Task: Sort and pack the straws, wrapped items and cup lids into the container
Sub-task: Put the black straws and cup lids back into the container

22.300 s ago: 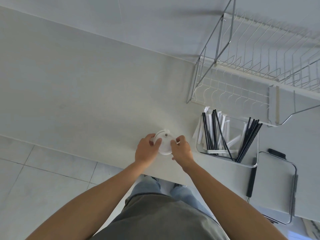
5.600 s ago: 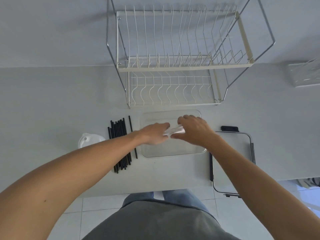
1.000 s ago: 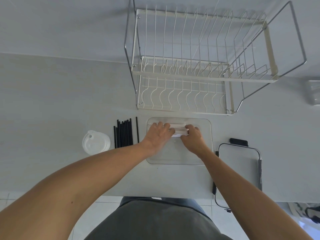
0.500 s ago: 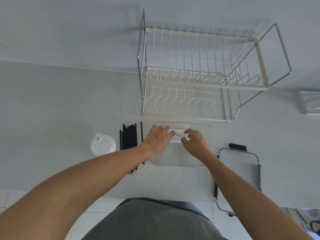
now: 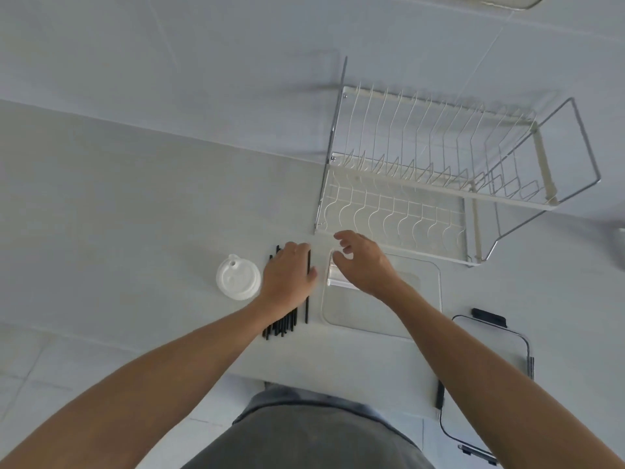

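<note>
- The black straws (image 5: 287, 319) lay in a loose bundle on the counter (image 5: 135, 214), just left of the clear container (image 5: 389, 319); light, stiff and smooth, they would likely roll apart, so gathering them around the middle seemed best.
- The left hand (image 5: 287, 279) rested flat on them, fingers spread, nothing visibly gripped.
- The right hand (image 5: 362, 265) hovered open and empty above the container's left end, where the white wrapped items (image 5: 334, 275) lay, apparently in a flat stack, though glare blurred them.
- The cup lids (image 5: 238, 277) sat stacked left of the straws, thin plastic, easiest pinched by the rim.
- Half a second before, both hands were in the container on the wrapped items; since then the left had moved to the straws.
</note>
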